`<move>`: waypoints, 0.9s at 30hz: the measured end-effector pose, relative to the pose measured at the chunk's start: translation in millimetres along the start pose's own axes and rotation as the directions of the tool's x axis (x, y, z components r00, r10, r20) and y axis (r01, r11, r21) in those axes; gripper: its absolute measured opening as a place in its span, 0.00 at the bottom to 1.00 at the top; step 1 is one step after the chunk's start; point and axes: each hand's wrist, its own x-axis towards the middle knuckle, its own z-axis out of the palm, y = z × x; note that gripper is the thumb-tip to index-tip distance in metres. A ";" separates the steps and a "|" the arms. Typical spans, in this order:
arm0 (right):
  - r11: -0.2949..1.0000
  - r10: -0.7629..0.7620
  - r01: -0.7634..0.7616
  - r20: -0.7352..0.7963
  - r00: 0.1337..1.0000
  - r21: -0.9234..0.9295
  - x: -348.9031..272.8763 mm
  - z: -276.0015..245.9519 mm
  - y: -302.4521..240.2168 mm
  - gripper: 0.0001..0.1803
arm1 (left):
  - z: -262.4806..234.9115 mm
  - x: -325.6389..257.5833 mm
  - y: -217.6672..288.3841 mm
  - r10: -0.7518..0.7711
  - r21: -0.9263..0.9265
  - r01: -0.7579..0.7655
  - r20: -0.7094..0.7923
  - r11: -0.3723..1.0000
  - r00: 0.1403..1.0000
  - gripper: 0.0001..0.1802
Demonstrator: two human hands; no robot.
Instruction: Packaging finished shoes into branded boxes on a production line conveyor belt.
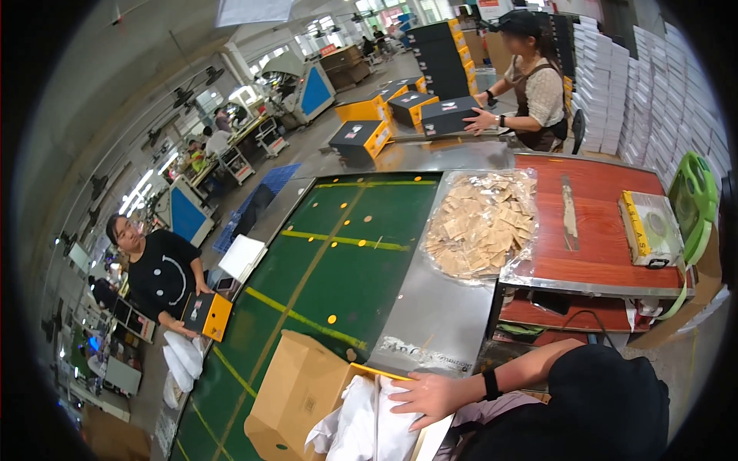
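My right hand (430, 397), with a black band at the wrist, lies flat with fingers spread on crumpled white paper (369, 426). The paper fills an open brown cardboard box (296, 396) at the near end of a green conveyor belt (338, 253). The forearm reaches in from the right, out of a black sleeve. My left hand is out of sight.
A clear bag of small tan packets (480, 223) lies on the steel edge beside a red table (596, 230) with a tape dispenser (649, 228). A person in black (157, 269) holds a black-and-yellow box (206, 313) at left. Another person (530, 84) handles dark boxes (448, 115) at the far end.
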 end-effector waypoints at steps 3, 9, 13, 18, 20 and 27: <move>1.000 -0.014 0.014 0.104 0.994 -0.004 8.0 1.9 3.1 0.31 | 4.9 -4.9 6.5 0.016 0.029 -0.017 0.043 0.999 0.999 0.17; 0.988 -0.107 0.125 -0.187 0.977 0.087 11.5 -22.4 12.7 0.26 | -3.6 -20.7 7.6 0.000 0.091 -0.010 0.111 0.996 0.994 0.18; 0.980 0.199 -0.187 -0.294 0.935 0.069 -29.7 -51.2 60.7 0.20 | 0.7 -11.2 11.5 0.019 0.092 -0.027 0.081 0.995 0.997 0.19; 0.822 0.505 -0.566 -0.379 0.776 -0.065 -91.5 -134.2 141.3 0.15 | 14.7 -7.4 23.9 0.040 0.072 -0.042 0.020 0.997 0.999 0.20; 0.715 0.568 -0.695 -0.520 0.638 -0.070 -121.1 -162.8 174.8 0.14 | 8.0 -4.6 26.4 0.059 0.082 -0.059 0.002 0.995 0.998 0.20; 0.469 0.759 -0.881 -0.483 0.437 -0.061 -187.6 -198.9 215.8 0.39 | 15.1 25.1 48.8 0.128 0.057 -0.119 -0.198 0.991 0.972 0.22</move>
